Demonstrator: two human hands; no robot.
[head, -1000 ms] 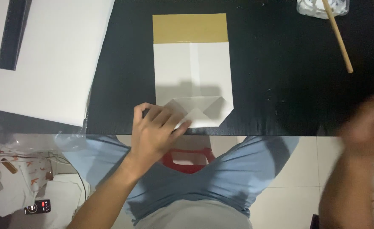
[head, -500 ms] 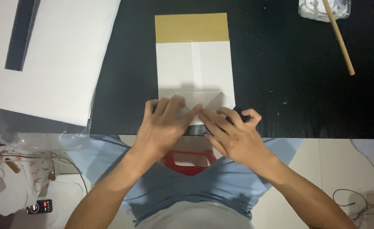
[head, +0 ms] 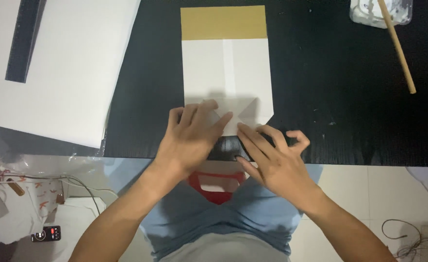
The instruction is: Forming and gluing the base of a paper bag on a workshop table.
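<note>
Now — folded paper (head: 226,77) under left hand (head: 192,136), right hand (head: 272,157) touching.

Paper bag (head: 226,77): smooth white paper, matt, with sharp creases; a kraft-brown paper band along its far end. It lies flat under my left hand (head: 192,138) and my right hand (head: 272,157).

Bench (head: 350,106): black top, matt, with a fine wood-like grain and a few pale specks.

Large sheet (head: 63,68): white paper or card, smooth and matt; the dark strip (head: 24,41) on it looks flat and dull.

Stick (head: 397,46): bare, light wood, unvarnished.

Small container (head: 381,12): clear glossy plastic.

My shirt (head: 223,218): soft light-blue cloth, creased.
</note>
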